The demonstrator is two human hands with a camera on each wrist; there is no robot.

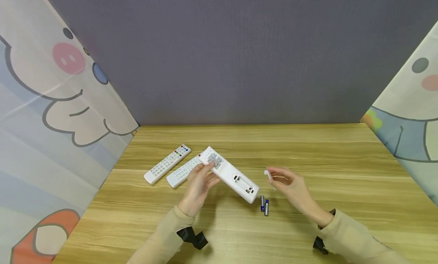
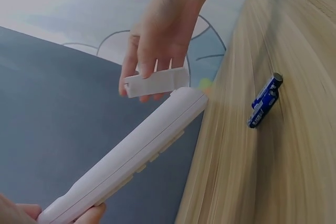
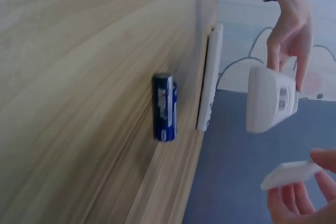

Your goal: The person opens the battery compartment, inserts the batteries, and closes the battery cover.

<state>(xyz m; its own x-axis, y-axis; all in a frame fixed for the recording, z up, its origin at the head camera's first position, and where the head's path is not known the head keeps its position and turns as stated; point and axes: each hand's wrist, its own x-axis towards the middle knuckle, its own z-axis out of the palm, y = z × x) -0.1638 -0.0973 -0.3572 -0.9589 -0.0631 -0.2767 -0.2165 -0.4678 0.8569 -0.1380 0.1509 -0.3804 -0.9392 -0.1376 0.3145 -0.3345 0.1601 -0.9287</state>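
My left hand (image 1: 199, 184) grips one end of a white remote control (image 1: 227, 174), thumb on its back and fingers beneath. The remote is held above the table, back side up, and its battery compartment (image 1: 244, 183) is uncovered with no batteries inside. To the right, my right hand (image 1: 289, 184) pinches a small white battery cover (image 1: 269, 175) between thumb and fingers, apart from the remote. In the left wrist view the battery cover (image 2: 156, 82) appears just beyond the remote's far end. Two blue AA-type batteries (image 1: 264, 205) lie side by side on the table between the hands.
Two more white remotes lie buttons up at the left: one farther out (image 1: 167, 164), the other (image 1: 184, 170) partly covered by the held remote. A grey panel (image 1: 253, 58) rises behind the wooden table (image 1: 325, 150). Cartoon-printed curtains (image 1: 30, 134) flank both sides.
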